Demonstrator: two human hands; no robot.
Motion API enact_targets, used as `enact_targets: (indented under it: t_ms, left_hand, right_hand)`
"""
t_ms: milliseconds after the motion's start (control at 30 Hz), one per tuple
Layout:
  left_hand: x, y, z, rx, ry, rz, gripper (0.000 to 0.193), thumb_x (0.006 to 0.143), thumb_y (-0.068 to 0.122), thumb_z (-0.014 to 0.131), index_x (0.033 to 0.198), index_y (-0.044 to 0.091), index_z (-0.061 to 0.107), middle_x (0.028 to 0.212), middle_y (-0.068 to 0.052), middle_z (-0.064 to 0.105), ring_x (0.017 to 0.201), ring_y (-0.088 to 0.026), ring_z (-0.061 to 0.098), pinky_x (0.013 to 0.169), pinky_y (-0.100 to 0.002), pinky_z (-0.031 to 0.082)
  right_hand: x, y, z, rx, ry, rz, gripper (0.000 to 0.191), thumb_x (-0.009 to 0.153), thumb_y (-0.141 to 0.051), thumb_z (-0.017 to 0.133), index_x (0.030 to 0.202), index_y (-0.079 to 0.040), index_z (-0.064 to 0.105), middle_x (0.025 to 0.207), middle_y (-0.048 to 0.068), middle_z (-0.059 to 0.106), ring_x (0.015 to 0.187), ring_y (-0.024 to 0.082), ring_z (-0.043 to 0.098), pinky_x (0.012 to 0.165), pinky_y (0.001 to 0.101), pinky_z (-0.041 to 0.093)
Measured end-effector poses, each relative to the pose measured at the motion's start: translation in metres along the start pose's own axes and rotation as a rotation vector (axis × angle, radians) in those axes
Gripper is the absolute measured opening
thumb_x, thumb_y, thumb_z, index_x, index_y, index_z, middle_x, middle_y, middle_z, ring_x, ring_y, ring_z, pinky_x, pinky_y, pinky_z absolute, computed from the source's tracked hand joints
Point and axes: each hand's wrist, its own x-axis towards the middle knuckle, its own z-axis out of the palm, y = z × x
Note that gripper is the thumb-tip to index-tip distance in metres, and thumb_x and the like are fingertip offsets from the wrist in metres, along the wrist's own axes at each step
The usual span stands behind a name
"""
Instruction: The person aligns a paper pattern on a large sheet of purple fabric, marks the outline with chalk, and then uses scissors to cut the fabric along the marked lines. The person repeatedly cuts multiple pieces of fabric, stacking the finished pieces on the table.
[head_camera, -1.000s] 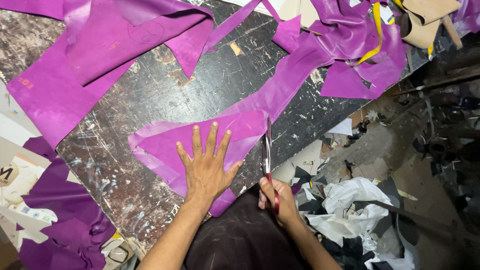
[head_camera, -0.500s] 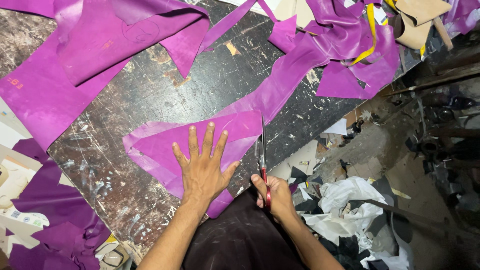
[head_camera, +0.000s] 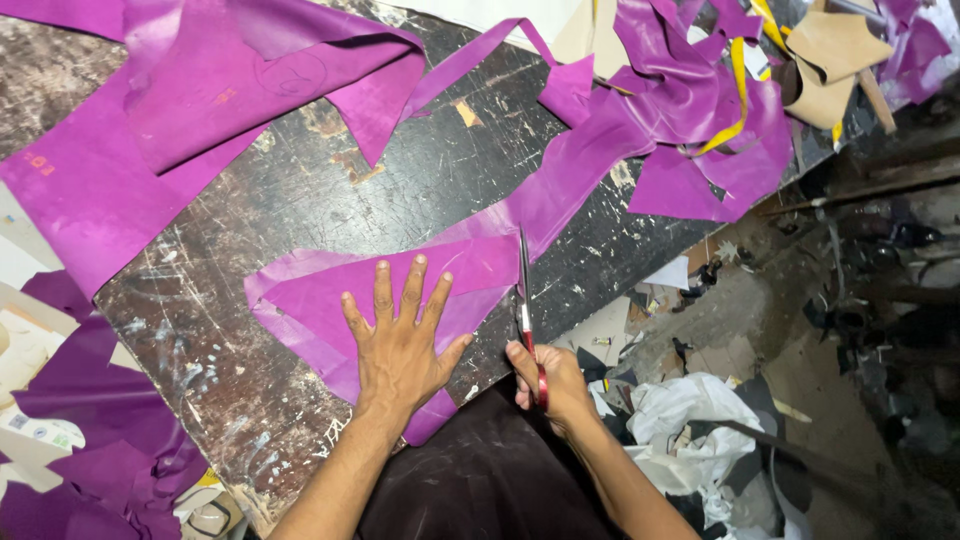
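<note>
My left hand (head_camera: 400, 345) lies flat, fingers spread, pressing a purple leather piece (head_camera: 320, 295) onto the dark scratched table (head_camera: 300, 210). My right hand (head_camera: 548, 378) grips red-handled scissors (head_camera: 523, 290). Their blades point away from me along the right edge of that piece, at the spot where a long purple strip (head_camera: 560, 190) runs off toward the far right.
A large purple hide (head_camera: 170, 110) covers the table's far left. Crumpled purple scraps with a yellow strip (head_camera: 735, 95) and tan pieces (head_camera: 830, 60) lie at the far right. More purple offcuts (head_camera: 90, 420) sit at my left. White rags (head_camera: 690, 420) and debris litter the floor on the right.
The scissors and my right hand have crept forward along the piece's right edge. My left hand stays flat on the leather. The view shifted slightly.
</note>
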Motion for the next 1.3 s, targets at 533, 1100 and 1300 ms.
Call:
enact_targets:
  t_ms: [533,1100,1300]
  left_hand:
    - [0.017,0.003,-0.012,0.062,-0.03,-0.099,0.085,0.077,0.065,0.068,0.151,0.035,0.04,0.164,-0.001,0.027,0.151,-0.038,0.018,0.111,-0.08,0.012]
    - [0.012,0.004,-0.001,0.074,-0.054,-0.138,0.084,0.078,0.065,0.066,0.153,0.04,0.037,0.166,0.002,0.024,0.153,-0.035,0.016,0.114,-0.077,0.007]
    - [0.009,0.002,-0.003,0.099,-0.039,-0.121,0.085,0.079,0.065,0.066,0.154,0.039,0.037,0.166,-0.003,0.024,0.153,-0.037,0.018,0.114,-0.076,0.007]
  right_hand:
    - [0.197,-0.21,-0.155,-1.009,-1.012,0.088,0.041,0.091,-0.041,0.073,0.069,-0.011,0.055,0.055,-0.004,0.05,0.05,0.007,0.051,0.049,0.0272,0.043]
    - [0.176,-0.236,-0.12,-1.458,-0.759,-0.127,0.051,0.076,-0.038,0.091,0.058,-0.007,0.054,0.049,-0.001,0.044,0.047,0.01,0.038,0.048,0.0334,0.028]
    - [0.174,-0.23,-0.094,-1.37,-0.84,-0.178,0.047,0.079,-0.036,0.088,0.058,-0.008,0.055,0.051,-0.006,0.044,0.048,0.006,0.038,0.045,0.031,0.03]
